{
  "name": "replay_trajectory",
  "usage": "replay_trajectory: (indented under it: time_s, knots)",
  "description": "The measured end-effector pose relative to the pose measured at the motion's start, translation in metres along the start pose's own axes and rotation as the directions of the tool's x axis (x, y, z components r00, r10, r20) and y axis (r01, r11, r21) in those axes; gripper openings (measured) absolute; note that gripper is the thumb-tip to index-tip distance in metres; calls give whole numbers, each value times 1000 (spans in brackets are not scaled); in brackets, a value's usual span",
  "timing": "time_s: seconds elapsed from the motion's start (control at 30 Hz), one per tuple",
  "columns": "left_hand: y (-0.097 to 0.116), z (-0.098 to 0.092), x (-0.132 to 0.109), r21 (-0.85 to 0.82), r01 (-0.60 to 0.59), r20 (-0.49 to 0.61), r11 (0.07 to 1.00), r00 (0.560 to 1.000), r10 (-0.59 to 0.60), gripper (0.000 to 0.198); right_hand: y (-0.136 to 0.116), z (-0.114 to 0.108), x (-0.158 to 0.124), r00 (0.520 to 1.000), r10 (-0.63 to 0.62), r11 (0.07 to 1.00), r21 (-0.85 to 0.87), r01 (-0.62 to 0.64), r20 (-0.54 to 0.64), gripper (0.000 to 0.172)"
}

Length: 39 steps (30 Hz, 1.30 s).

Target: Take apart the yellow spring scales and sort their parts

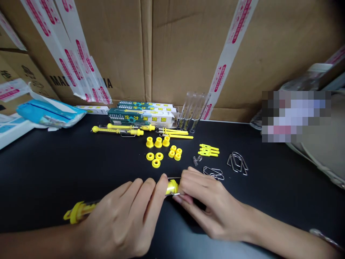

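One camera on this one, riding up on the person's head, and it's looking forward and down! The left hand (pixel 126 216) and right hand (pixel 210 201) loom large in the lower half, close up, seen from above and behind, forearms (pixel 283 230) running in from either side. Past the hands the view sweeps across the black tabletop (pixel 107 154), then climbs to the cardboard boxes (pixel 178 54), farther off, filling the top beyond both hands.
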<state>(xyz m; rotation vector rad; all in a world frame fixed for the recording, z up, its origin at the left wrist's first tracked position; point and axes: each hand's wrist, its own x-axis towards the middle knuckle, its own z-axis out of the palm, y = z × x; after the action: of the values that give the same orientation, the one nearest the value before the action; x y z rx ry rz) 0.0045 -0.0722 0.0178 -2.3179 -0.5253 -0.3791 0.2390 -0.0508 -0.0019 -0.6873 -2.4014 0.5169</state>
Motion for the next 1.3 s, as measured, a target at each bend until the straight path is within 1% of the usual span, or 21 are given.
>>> replay_trajectory:
  time_s: [0.1, 0.3, 0.43, 0.57, 0.7, 0.9, 1.07, 1.17, 1.27, 1.3]
  knots:
    - [-1, 0, -1, 0, -25, 2, 1000, 1000, 25, 29, 0, 0, 1, 1000, -5, 999, 49, 6, -13, 28]
    - [-6, -1, 4, 13, -85, -57, 996, 995, 85, 28, 0, 1, 0, 998, 2, 994, 106, 4, -58, 32]
    - [-7, -3, 7, -3, -73, -85, 997, 994, 72, 30, 1, 1, -2, 998, -22, 996, 79, 27, -62, 31]
    - [-3, -3, 7, -18, -65, -78, 998, 995, 63, 29, 0, 1, -4, 994, -77, 996, 34, 80, -76, 30]
    - [-2, -3, 8, -19, -43, -95, 999, 995, 41, 30, -1, 1, -7, 992, -95, 995, 9, 96, -89, 31]
    - [-3, -4, 6, -30, -56, -84, 998, 995, 54, 28, 2, 3, -8, 983, -155, 986, 39, 160, -100, 30]
    - [2, -1, 5, -61, -21, -96, 998, 995, 15, 29, 2, 1, -6, 992, -114, 989, 91, 118, -51, 26]
    - [3, -1, 6, -85, -3, -83, 996, 997, -4, 33, 1, 1, -5, 996, -86, 990, 109, 90, -40, 29]
    - [0, -2, 8, -73, -28, -73, 997, 997, 23, 32, 0, 2, -4, 994, -87, 991, 95, 93, -65, 28]
    - [-1, -2, 8, -64, -30, -89, 997, 996, 24, 31, 0, 3, -4, 993, -92, 991, 90, 99, -79, 27]
